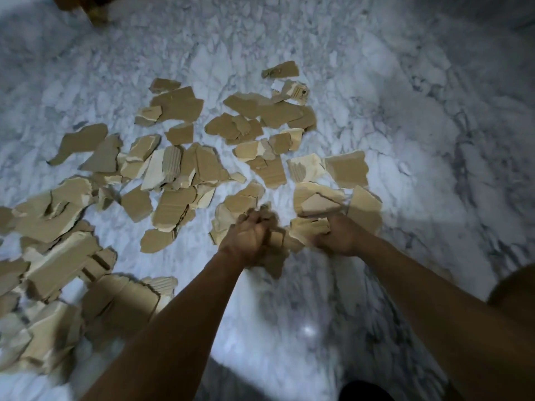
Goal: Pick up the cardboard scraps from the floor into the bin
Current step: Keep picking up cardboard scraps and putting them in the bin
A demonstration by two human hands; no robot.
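Both hands are down at floor level in the lower middle of the frame, each already loaded up. The left hand [251, 233] is curled tight around a messy wad of cardboard scraps [173, 166], with bits sticking out above and hanging below the fist. The right hand [337, 237] is closed on a flatter stack of pieces, fingers wrapped over the edge. The rest of the scraps are all over the marble floor [405, 140], spread from the top middle down through the center and piling up thick along the left edge. No bin anywhere in view, so can't say where it sits; there's a brown something in the upper left corner but it's too cut off to call. Risk-wise, I'd say the left bundle looks overstuffed, and the loose pieces dangling under the fist could slip out on the carry and land back on the floor. Same for the right stack if the grip only catches the top few layers. Also the shot is blurry, so exact finger placement is hard to read.
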